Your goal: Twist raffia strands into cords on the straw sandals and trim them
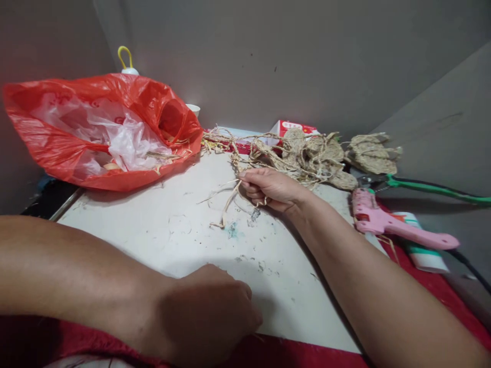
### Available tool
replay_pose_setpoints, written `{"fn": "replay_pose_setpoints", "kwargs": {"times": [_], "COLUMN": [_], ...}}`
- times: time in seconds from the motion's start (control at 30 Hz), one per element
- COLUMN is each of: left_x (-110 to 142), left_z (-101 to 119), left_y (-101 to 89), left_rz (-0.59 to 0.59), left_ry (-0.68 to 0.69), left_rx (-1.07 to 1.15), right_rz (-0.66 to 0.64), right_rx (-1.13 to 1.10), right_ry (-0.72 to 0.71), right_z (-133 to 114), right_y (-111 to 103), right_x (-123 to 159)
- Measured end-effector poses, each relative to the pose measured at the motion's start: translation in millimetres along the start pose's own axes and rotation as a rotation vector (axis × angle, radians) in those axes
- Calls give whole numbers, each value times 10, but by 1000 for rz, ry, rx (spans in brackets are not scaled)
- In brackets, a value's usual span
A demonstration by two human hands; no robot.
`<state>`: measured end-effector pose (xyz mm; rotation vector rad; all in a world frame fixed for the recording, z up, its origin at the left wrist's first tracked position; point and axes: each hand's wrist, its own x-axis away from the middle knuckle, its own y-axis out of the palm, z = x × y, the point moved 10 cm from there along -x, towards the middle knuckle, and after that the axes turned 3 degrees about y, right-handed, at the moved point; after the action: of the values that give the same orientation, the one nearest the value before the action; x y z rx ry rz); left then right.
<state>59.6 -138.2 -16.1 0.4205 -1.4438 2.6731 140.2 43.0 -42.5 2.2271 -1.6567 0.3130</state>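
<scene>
Grey walls [268,66]: standing beyond the grip and off to either side.
White flat board [184,230]: under both hands, scuffed and specked, with a bluish stain on the near-left side of the right hand's grip; red cloth [307,352] shows along its near edge.
Right hand [270,189]: fingers curled in, thumb and forefinger pinching the cord.
Twisted tan plant-fibre cord [235,161]: caught in that pinch, its plaited length leading away beyond the grip, loose strands fanning out to the near left.
Left hand [215,312]: nearer to the person than the pinch, well apart from the cord, back uppermost and knuckles bent; its fingers are hidden, so I cannot tell whether it grasps anything.
Heap of tan coiled fibre pieces [293,145]: just beyond and to the right of the grip, with a small red-and-white box [295,126] behind it.
Crumpled red plastic bag [164,94]: left of the grip, mouth gaping, translucent white plastic [130,138] inside.
Pink glue gun [402,227]: right of the grip, past the forearm; green-handled metal pliers [441,189] lie just beyond it, a white-and-green tube [427,255] partly beneath.
</scene>
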Motion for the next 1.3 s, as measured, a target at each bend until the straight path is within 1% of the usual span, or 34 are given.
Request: {"fn": "replay_pose_setpoints", "kwargs": {"times": [0.07, 0.13, 0.17, 0.23, 0.3, 0.37, 0.43, 0.5, 0.6, 0.67, 0.77, 0.87, 0.97, 1.03, 1.13, 1.2, 1.3], "left_x": [54, 117, 145, 220, 304, 390, 493, 613, 839, 1036, 1374, 1639, 1750, 1686, 1445, 1299, 1151], "left_z": [-46, -167, -224, -485, -730, -906, -1050, -1177, -1391, -1540, -1674, -1732, -1731, -1772, -1889, -1979, -2095], "left_y": [-170, -394, -516, -700, -810, -913, -1012, -1111, -1319, -1527, -1889, -2118, -2229, -2212, -2112, -2054, -1993], "left_rz": [114, 216, 255, 315, 343, 366, 408, 477, 646, 785, 979, 1065, 1078, 1022, 860, 737, 569], "left_ry": [-23, -77, -82, -214, -322, -363, -385, -409, -455, -484, -504, -534, -555, -566, -605, -686, -789], "left_rx": [170, 365, 450, 680, 896, 975, 964, 921, 808, 659, 362, 175, -2, -65, -141, -225, -267], "right_rz": [2, -2, -3, -8, -5, -1, 0, -6, -20, -31, -48, -58, -67, -71, -59, -50, -49], "right_rx": [9, 17, 22, 30, 34, 31, 25, 21, 17, 15, 28, 33, 41, 52, 78, 89, 85], "right_ry": [-1, -3, -5, -8, -7, 0, 9, 18, 26, 22, 21, 23, 4, -11, -18, -16, -19], "right_z": [-2, -6, -9, -13, -13, -7, 2, 12, 26, 24, 28, 43, 41, 34, 22, 13, -10], "right_y": [-2, 5, 10, 21, 25, 26, 29, 37, 50, 60, 76, 78, 75, 77, 76, 80, 96], "right_x": [1, 3, 4, 6, 5, 3, 0, -6, -23, -37, -49, -57, -70, -78, -82, -80, -71]}}
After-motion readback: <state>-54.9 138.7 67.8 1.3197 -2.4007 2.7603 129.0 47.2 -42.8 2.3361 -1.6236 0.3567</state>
